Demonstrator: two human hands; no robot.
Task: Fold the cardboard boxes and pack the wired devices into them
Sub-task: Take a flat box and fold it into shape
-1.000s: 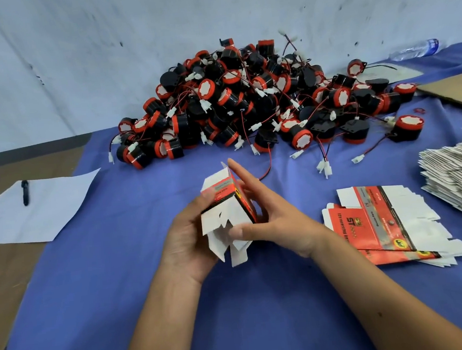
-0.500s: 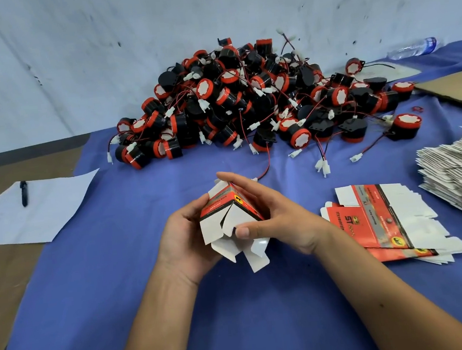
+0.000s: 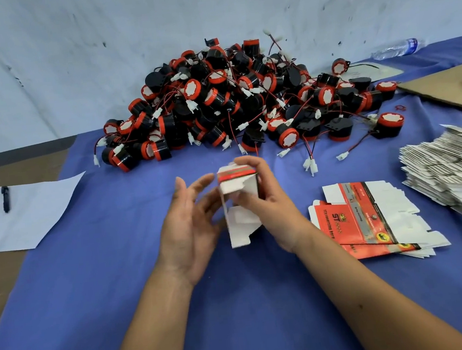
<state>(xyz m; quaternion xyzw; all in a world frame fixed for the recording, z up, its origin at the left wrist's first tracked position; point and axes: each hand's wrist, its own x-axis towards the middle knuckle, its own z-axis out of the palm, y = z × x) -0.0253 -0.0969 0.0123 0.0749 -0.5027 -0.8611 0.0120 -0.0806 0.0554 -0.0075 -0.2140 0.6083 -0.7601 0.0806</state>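
flat boxes (image 3: 361, 218) marked "ST" | box (image 3: 240, 191) held in right hand (image 3: 269, 207) grip | left hand (image 3: 190, 229) grip relaxed, fingers straight | bare desk (image 3: 122, 284) near edge

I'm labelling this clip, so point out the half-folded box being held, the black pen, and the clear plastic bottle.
Half-folded red and white cardboard box (image 3: 237, 181), head view, white side panel.
Black pen (image 3: 6, 198), head view, mid-barrel.
Clear plastic water bottle (image 3: 398, 48), head view, its body.

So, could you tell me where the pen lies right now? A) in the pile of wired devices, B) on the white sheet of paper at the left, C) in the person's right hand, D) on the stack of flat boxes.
B: the black pen lies on the white sheet of paper at the table's left edge.
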